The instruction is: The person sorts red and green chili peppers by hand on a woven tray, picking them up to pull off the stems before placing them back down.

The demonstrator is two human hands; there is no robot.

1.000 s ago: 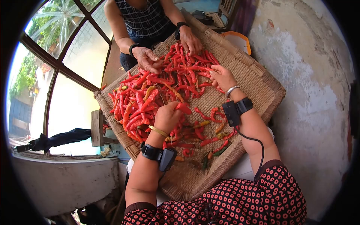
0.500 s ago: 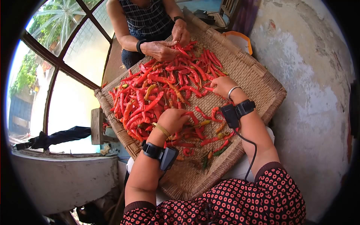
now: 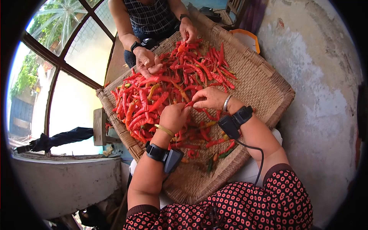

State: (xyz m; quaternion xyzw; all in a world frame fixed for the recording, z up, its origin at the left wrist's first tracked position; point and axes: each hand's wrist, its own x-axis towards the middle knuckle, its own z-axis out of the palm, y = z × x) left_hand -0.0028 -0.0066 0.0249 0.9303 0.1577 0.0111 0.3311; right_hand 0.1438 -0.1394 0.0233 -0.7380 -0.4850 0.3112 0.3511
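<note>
Red pepper (image 3: 189, 104) is btwn the person's two hands, over the near-middle part of the woven tray (image 3: 268, 82). L hand (image 3: 175, 117) is closed, thumb & fingers gripping one end; R hand (image 3: 208, 98) has fingertips pinched on the other end, w/ back of hand up. The hands are v. close together, just above other peppers.

Pepper pile (image 3: 147, 101) lies to the L & beyond the hands, mostly red, w/ a yellowish pepper (image 3: 154, 91) on top. A looser bunch sits on the near side of the hands, incl. a green pepper (image 3: 227, 152) toward the tray's near R edge.

L wrist: gold-colored bracelet (image 3: 165, 130) + dark wrist device (image 3: 173, 160). R wrist: silver bangle (image 3: 227, 103) + another black device (image 3: 229, 126) w/ a cable (image 3: 262, 155) running down the forearm.

Across the tray, a co-worker in a checked top (image 3: 147, 17): one hand (image 3: 148, 62) half open over the pile, other hand (image 3: 188, 31) w/ fingers together at the far peppers.

Orange-rimmed container (image 3: 247, 37) is beyond the tray's far R side. Window (image 3: 73, 92) on the L, w/ a dark folded umbrella (image 3: 63, 140) along its sill; worn wall (image 3: 314, 96) on the R.
</note>
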